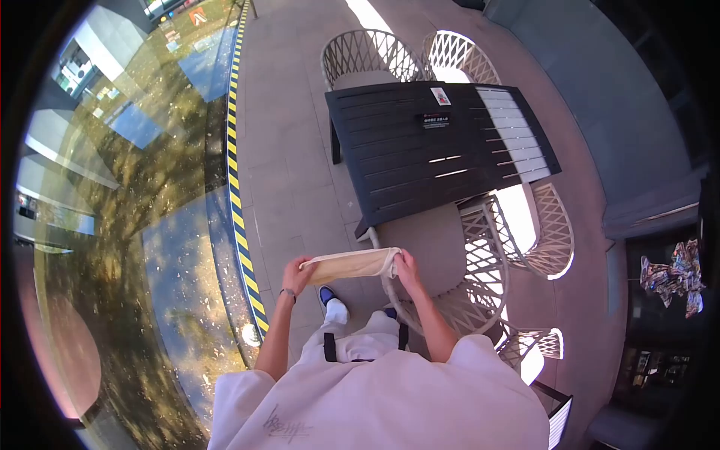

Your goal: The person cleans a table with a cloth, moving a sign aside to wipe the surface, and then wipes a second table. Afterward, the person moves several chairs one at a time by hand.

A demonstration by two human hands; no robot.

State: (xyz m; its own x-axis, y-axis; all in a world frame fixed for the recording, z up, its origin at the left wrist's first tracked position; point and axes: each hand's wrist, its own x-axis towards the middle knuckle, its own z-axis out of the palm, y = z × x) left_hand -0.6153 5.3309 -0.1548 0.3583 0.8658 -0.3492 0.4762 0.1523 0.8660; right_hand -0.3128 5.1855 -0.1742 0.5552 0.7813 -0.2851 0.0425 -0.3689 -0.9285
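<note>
A cream cloth bag [351, 265] is stretched sideways in front of my body, above the paved floor and the near chair's edge. Its left end is gripped in my left hand [298, 274], which has a dark band at the wrist. At the other end, my right hand [406, 268] is closed on the bunched edge of the cloth. What is inside the bag, if anything, cannot be made out. Just beyond my right hand is a woven chair [435, 247] with a grey seat.
A dark slatted table [405, 165] stands ahead to the right, with a small card [440, 96] and a black sign [435, 121] on it. More woven chairs [371, 56] surround it. Yellow-and-black striped tape [235, 165] runs along a glass wall [180, 225] on the left.
</note>
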